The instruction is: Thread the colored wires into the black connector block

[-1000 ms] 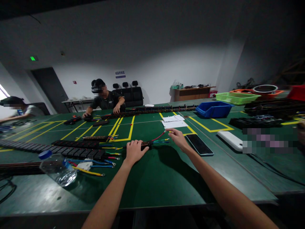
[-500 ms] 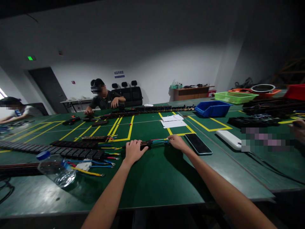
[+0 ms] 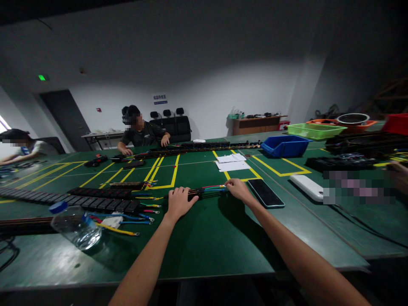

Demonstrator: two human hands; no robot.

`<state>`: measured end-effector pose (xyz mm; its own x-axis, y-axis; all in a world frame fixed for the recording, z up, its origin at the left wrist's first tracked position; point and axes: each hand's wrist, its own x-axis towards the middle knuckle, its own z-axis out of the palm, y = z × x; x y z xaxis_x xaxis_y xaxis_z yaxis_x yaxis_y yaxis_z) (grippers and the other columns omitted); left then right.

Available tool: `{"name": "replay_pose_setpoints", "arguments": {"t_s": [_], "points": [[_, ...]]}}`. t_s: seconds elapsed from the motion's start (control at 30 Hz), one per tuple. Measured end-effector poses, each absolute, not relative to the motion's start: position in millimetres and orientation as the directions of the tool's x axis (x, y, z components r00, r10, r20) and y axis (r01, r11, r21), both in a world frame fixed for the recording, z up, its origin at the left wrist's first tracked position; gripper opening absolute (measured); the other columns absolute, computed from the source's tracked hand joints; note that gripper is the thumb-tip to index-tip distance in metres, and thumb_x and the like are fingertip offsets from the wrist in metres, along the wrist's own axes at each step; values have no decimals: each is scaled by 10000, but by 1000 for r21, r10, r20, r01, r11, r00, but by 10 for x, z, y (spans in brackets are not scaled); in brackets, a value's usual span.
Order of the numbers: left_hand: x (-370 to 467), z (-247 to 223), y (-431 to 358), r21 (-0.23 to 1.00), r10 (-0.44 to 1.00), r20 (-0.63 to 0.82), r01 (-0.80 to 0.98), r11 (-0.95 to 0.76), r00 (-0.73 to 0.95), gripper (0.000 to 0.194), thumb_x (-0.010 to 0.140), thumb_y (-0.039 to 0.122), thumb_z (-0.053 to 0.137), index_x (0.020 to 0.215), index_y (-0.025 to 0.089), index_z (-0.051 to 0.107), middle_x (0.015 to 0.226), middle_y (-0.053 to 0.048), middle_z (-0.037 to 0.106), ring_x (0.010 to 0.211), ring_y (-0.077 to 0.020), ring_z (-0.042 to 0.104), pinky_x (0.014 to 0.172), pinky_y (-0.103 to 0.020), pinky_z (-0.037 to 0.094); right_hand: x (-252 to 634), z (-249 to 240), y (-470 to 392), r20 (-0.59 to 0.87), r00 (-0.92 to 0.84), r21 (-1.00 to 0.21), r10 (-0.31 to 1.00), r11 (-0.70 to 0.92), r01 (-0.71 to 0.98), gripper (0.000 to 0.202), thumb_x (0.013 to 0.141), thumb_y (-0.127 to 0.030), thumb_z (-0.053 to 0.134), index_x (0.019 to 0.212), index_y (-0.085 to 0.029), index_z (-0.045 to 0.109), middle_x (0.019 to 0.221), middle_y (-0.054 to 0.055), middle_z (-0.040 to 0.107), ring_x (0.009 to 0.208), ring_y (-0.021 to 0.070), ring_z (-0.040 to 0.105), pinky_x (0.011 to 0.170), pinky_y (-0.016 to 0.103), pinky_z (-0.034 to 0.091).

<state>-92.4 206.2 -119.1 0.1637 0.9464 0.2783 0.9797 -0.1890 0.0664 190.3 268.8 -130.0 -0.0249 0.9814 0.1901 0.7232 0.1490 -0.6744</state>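
A dark cable bundle [image 3: 199,193] with red, green and blue wires at its right end lies on the green tabletop in front of me. My left hand [image 3: 179,202] is wrapped over its black left part, thumb pointing right. At the right end, my right hand [image 3: 237,189] pinches the tips of the coloured wires [image 3: 214,187], where small metal terminals partly show. To the left, black segmented cable chains [image 3: 108,205] run across the table, with yellow, pink and blue lugged wires [image 3: 145,207] sticking out.
A water bottle [image 3: 76,227] stands front left. Right of my hand lie a phone [image 3: 266,193] and a white device [image 3: 306,188] with a cable. White papers [image 3: 232,163] and a blue bin [image 3: 284,145] are farther back. A co-worker [image 3: 143,131] sits across the table; another person's hand [image 3: 400,173] shows far right.
My hands and the cable bundle hold nearly the same position. The co-worker across the table has shifted both hands slightly to the right.
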Motion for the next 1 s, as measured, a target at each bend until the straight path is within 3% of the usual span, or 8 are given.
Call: {"name": "replay_pose_setpoints", "arguments": {"t_s": [0.17, 0.57, 0.87, 1.0], "points": [[-916, -1177, 2049, 54, 947, 278, 982, -182, 160, 633, 970, 712, 360, 1252, 228, 654, 1240, -120, 675, 1131, -301, 579, 982, -443, 374, 1903, -1306, 2682, 128, -54, -667, 990, 126, 734, 232, 819, -283, 620, 875, -156, 806, 776, 68, 742, 698, 190, 647, 574, 248, 365], [-915, -1165, 2031, 73, 945, 284, 979, -192, 164, 613, 971, 698, 385, 1244, 221, 655, 1225, -121, 681, 1127, -302, 584, 988, -450, 383, 1918, -1340, 2684, 249, -50, -724, 967, 220, 654, 239, 786, -394, 679, 679, -181, 669, 669, 30, 680, 630, 161, 595, 562, 251, 331], [-911, -1144, 2044, 70, 953, 257, 980, -186, 163, 623, 974, 703, 365, 1265, 230, 646, 1245, -114, 671, 1139, -302, 581, 993, -449, 375, 1873, -1215, 2631, 221, 19, -908, 975, 198, 370, 391, 714, -540, 668, 605, -167, 628, 539, -4, 529, 529, 126, 438, 532, 273, 285], [-910, -1144, 2043, 54, 953, 260, 983, -177, 157, 614, 972, 698, 380, 1259, 227, 650, 1241, -115, 673, 1140, -303, 579, 985, -445, 380, 1858, -1185, 2624, 170, 37, -973, 985, 162, 167, 372, 664, -504, 710, 718, -137, 728, 615, 24, 608, 568, 129, 472, 557, 271, 343]]}}
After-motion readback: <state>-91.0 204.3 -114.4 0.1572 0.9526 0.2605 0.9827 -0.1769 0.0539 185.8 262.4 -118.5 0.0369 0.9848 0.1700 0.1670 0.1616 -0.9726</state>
